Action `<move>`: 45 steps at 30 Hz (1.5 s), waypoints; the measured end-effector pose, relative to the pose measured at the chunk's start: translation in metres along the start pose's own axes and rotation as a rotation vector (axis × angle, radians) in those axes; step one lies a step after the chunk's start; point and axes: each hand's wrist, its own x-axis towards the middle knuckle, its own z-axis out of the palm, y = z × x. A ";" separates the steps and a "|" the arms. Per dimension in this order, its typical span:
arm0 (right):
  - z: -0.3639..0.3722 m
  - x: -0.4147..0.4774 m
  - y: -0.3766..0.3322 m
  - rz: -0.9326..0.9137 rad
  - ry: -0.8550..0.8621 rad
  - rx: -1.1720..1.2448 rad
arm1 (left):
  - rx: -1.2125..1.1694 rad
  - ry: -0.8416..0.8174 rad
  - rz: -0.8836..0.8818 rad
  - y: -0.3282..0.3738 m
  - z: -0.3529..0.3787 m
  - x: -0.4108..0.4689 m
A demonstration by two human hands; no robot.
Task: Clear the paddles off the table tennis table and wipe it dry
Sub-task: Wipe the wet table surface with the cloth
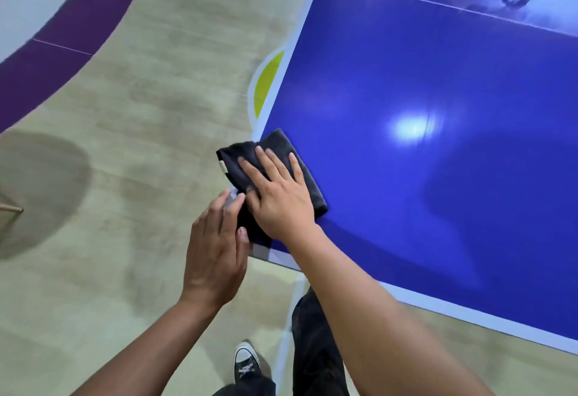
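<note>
Cloth point(272, 143) dark, folded thick, lies on near-left corner of blue bench point(406, 82), one edge hanging over corner. Right grip point(278, 195) flat on top, fingers straight, pressing, clasping nothing. Left grip point(212, 245) curled at overhanging edge, pinching fabric. Cloth looks soft, light, limp; likely to bunch on glossy top. Best driven by flat palm mid-fold, loose edge pinched.
</note>
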 end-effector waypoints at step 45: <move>-0.159 0.270 0.473 1.044 0.314 -0.087 | 0.178 0.022 0.010 0.102 0.117 0.412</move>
